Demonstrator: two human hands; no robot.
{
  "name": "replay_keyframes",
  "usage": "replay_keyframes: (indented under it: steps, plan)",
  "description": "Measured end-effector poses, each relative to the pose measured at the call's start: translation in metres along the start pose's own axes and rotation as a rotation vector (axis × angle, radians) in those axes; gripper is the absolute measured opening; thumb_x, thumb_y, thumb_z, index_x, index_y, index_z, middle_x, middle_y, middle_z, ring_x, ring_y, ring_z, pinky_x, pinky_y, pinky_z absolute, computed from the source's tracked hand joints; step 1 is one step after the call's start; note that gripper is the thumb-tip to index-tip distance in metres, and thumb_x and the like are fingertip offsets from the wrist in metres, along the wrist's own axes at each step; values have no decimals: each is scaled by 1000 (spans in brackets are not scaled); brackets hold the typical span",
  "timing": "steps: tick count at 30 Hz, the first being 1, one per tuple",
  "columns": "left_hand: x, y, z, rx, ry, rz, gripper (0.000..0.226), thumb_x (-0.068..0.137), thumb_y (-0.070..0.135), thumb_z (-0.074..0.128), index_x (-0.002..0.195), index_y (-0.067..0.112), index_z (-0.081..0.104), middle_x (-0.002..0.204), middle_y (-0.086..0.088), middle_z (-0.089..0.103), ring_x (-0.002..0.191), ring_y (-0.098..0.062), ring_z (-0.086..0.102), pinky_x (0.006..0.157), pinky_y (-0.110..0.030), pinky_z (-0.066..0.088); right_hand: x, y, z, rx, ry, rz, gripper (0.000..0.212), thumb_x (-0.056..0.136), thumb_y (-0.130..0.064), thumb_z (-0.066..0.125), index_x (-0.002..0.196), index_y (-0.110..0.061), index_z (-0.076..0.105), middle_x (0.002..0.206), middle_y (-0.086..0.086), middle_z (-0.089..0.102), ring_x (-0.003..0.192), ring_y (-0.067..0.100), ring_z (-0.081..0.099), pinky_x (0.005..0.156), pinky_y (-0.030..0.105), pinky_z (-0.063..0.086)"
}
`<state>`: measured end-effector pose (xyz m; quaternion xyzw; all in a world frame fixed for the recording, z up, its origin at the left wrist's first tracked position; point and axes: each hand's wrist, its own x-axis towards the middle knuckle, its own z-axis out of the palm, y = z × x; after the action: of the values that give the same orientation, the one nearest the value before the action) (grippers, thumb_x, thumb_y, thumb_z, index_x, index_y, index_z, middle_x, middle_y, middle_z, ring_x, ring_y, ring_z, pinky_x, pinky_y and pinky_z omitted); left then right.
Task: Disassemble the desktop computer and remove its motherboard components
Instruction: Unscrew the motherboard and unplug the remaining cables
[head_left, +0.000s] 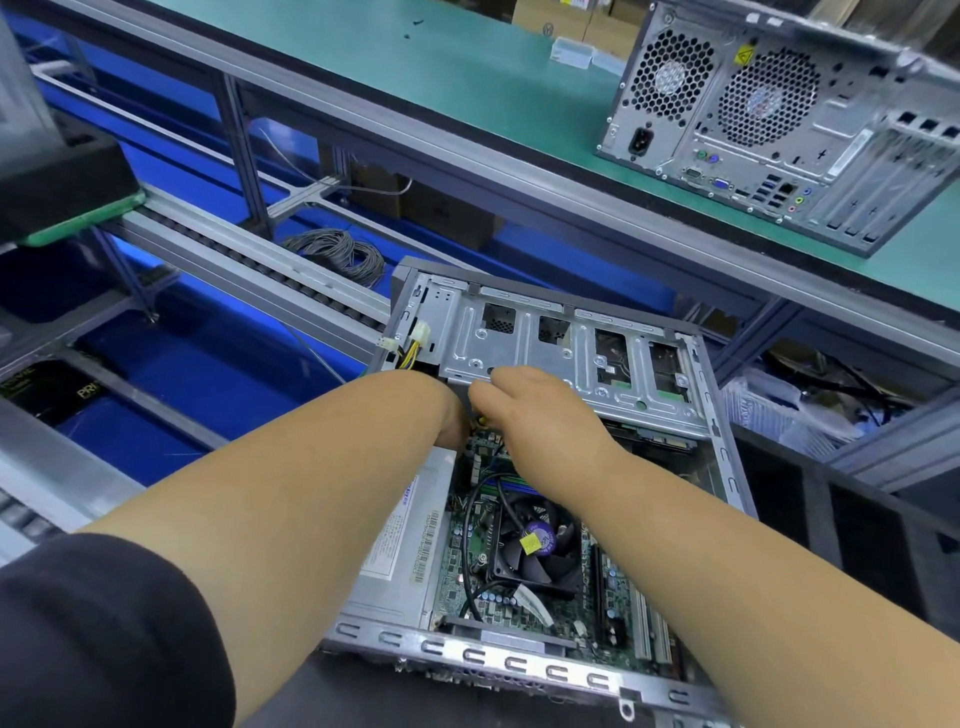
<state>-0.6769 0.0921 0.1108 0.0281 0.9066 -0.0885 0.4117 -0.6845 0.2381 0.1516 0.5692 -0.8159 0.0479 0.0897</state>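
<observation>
An open desktop case (727, 441) lies flat before me. Inside it I see the green motherboard (457, 566), a black CPU fan (537, 543) and a silver power supply (400, 551). A metal drive cage (545, 338) spans the far half of the case. Both hands reach under the cage's near edge. My left hand (449, 415) is mostly hidden behind its wrist, and its fingers are out of sight. My right hand (535, 410) lies knuckles up with fingers curled down into the gap; what they grip is hidden. A white connector with yellow wires (415, 338) hangs at the cage's left.
A second tower computer (779, 135) stands on the green shelf (415, 67) at the upper right. A roller conveyor (249, 254) runs along the left, over blue bins (208, 364). A coil of grey cable (343, 254) lies behind the case. Black trays (857, 525) sit to the right.
</observation>
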Motion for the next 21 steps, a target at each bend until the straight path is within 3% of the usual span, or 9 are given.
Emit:
replay_keyframes:
  steps: [2,4,8,12,17,21]
  plan:
    - [0,1,0,8,15,-27,20,98,16,48,107,1,57,98,-11,50,93,-20,41,76,-26,41,-2,0,-2,-10,-12,-29,31,65,8,68,89,-8,56,80,9,50,70,25,40,56,34,30]
    - [-1,-1,-1,0,14,4,27,99,19,48,120,4,56,106,-11,52,93,-22,45,85,-31,44,-4,0,-4,5,-21,-44,22,76,-9,74,91,-7,58,83,11,53,73,29,48,58,36,36]
    - [-2,-3,-2,-21,25,20,37,98,21,48,132,7,51,109,-10,49,92,-25,46,92,-37,43,-4,-2,-5,-43,-38,-43,36,64,11,65,95,-7,61,80,10,53,70,29,50,58,32,26]
    - [0,-2,-1,-80,35,2,46,96,22,48,140,9,42,133,-12,51,117,-29,53,99,-41,45,-3,2,-3,-44,-64,-18,26,81,-2,65,102,-10,52,90,6,56,81,28,51,63,32,29]
    - [0,-2,-2,-63,-41,17,42,98,20,45,138,8,45,129,-12,52,103,-25,52,92,-38,44,-5,7,-9,13,-89,41,16,92,-16,56,107,-15,51,84,2,51,80,32,53,56,35,38]
    - [1,-5,-2,-35,-3,17,36,98,21,45,131,7,52,128,-14,55,96,-24,50,97,-42,46,-4,4,-10,91,-94,18,26,94,-33,55,113,-15,56,94,6,56,87,30,53,68,37,42]
